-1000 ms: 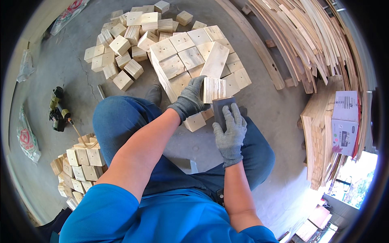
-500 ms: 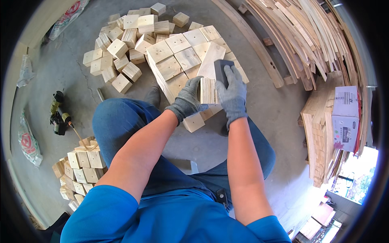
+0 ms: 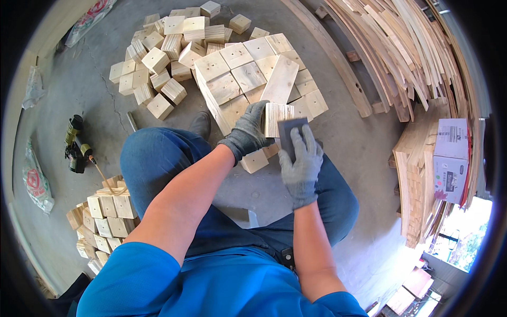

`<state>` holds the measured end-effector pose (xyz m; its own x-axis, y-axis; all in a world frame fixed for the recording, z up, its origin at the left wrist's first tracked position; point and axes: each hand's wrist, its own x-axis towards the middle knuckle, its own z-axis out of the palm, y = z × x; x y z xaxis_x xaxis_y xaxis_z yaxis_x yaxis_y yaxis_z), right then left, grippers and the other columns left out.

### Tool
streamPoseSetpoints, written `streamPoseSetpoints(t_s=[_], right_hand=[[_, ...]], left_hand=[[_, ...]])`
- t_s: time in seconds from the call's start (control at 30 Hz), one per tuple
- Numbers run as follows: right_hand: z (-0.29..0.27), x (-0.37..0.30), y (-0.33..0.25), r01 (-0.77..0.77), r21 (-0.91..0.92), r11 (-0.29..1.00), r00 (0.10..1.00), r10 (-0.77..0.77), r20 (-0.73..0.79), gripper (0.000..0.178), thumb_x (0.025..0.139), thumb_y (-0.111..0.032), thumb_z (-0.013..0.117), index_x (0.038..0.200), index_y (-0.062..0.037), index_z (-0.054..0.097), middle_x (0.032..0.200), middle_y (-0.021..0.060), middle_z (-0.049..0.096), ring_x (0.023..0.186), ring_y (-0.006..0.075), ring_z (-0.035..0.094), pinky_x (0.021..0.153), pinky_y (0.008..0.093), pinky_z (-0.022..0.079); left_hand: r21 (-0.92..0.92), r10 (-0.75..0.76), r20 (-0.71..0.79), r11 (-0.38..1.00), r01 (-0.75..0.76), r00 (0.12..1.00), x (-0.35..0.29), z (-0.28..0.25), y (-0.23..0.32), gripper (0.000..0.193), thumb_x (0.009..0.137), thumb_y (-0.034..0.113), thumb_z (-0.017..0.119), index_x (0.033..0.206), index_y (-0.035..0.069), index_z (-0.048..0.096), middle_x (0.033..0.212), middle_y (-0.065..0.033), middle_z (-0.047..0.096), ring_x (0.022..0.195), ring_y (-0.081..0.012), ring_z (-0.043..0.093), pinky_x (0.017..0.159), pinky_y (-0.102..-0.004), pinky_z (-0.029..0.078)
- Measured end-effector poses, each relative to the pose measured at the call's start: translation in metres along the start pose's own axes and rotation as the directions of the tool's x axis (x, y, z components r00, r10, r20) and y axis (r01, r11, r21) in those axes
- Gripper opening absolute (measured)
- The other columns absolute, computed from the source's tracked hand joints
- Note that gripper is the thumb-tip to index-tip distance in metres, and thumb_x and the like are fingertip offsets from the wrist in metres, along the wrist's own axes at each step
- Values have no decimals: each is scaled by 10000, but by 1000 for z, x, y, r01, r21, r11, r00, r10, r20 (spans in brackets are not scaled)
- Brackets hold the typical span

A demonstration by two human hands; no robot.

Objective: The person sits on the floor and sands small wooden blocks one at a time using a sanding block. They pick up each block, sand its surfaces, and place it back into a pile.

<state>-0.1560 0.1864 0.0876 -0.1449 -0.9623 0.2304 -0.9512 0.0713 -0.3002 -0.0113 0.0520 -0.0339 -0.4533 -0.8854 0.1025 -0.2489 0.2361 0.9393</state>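
My left hand (image 3: 249,131), in a grey knit glove, is closed on the left side of a pale wooden block (image 3: 278,117) with layered grain on the end facing me. A dark grey sanding block (image 3: 288,132) lies under the fingers of my gloved right hand (image 3: 303,161), against the wooden block's near right corner. A pale board (image 3: 281,79) extends beyond the wooden block over rows of square blocks (image 3: 248,76); whether the two are one piece I cannot tell. Each square block has small dark marks on top.
Loose wooden blocks (image 3: 158,61) lie heaped at the far left, and more blocks (image 3: 108,216) are stacked by my left thigh. A black and olive tool (image 3: 76,145) with a hose sits on the floor. Long boards (image 3: 391,47) and a printed carton (image 3: 450,158) line the right.
My right hand has drawn toward me with the sanding block, from the wooden block's right side to its near right corner. The left hand keeps its grip, shifted slightly right.
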Motion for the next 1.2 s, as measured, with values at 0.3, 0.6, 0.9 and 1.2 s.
streamPoseSetpoints(t_s=[0.3, 0.6, 0.9, 1.2], right_hand=[[31, 127, 27, -114, -73, 991, 992, 117, 40, 591, 895, -277, 753, 1467, -162, 661, 1606, 114, 563, 1254, 414, 629, 1081, 531, 508], [12, 20, 1, -14, -61, 998, 1000, 14, -12, 654, 869, -256, 790, 1490, -122, 637, 1599, 137, 557, 1277, 464, 571, 1096, 583, 468], [-2, 3, -15, 34, -36, 999, 999, -33, 39, 677, 837, -187, 832, 1474, -62, 642, 1583, 205, 546, 1337, 456, 540, 1150, 567, 428], [31, 122, 4, -75, -122, 990, 993, 86, 81, 608, 887, -288, 791, 1472, -174, 670, 1629, 69, 546, 1304, 420, 595, 1115, 540, 481]], left_hand=[[-43, 55, -30, 997, -56, 998, 6, 6, -7, 1046, 662, 302, 1040, 1508, 63, 473, 1392, -176, 559, 1297, -330, 579, 1136, -425, 480], [-36, 10, -12, 999, -11, 1000, 1, -2, 3, 1039, 642, 285, 1027, 1506, 71, 490, 1395, -190, 556, 1317, -360, 564, 1157, -428, 473], [4, 10, -22, 1000, -10, 1000, 0, 1, -2, 1053, 652, 285, 1016, 1527, 63, 473, 1424, -206, 550, 1331, -375, 559, 1174, -434, 462], [-43, 48, -36, 998, -50, 998, 3, 5, -3, 1069, 663, 285, 1025, 1537, 65, 449, 1405, -190, 552, 1305, -349, 569, 1151, -428, 470]])
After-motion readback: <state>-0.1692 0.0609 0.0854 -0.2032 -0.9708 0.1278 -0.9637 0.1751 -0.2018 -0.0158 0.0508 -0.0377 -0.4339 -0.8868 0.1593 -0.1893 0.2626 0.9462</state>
